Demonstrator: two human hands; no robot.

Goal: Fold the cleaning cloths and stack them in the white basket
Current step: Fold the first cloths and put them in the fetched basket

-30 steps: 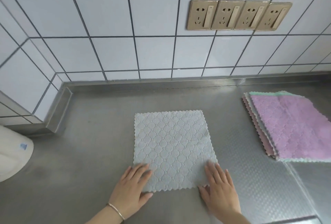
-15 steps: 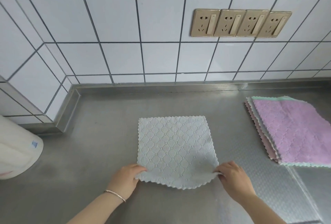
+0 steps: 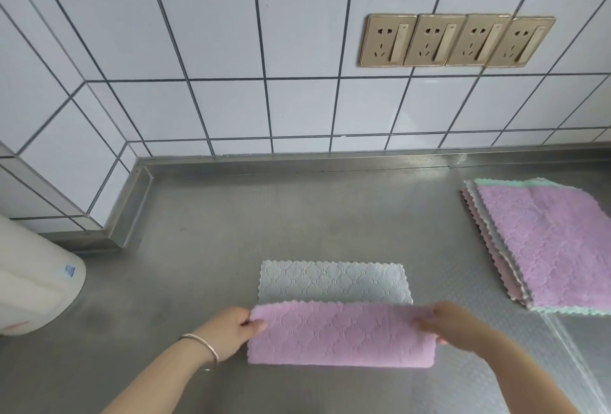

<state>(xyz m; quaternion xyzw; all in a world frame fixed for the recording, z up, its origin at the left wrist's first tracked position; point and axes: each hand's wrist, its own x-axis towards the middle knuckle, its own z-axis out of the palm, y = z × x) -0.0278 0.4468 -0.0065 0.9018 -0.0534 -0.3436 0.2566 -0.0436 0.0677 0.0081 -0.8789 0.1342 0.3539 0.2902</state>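
A two-sided cleaning cloth (image 3: 340,331) lies on the steel counter, grey on top and pink underneath. Its near half is lifted and turned away from me, so the pink side shows over the grey. My left hand (image 3: 228,331) pinches the cloth's near left corner, and my right hand (image 3: 453,324) pinches its near right corner. A pile of unfolded cloths (image 3: 549,245), pink on top, lies flat at the right. A white rounded container (image 3: 33,284), possibly the basket, shows at the left edge.
The steel counter (image 3: 205,235) meets a white tiled wall at its raised back and left rims. Several gold wall sockets (image 3: 456,40) sit high on the right. A clear film strip (image 3: 575,364) covers the counter at the near right.
Both hands went from lying flat on the cloth's near edge to pinching its near corners, then lifted that edge and carried it away from me, showing the pink underside.
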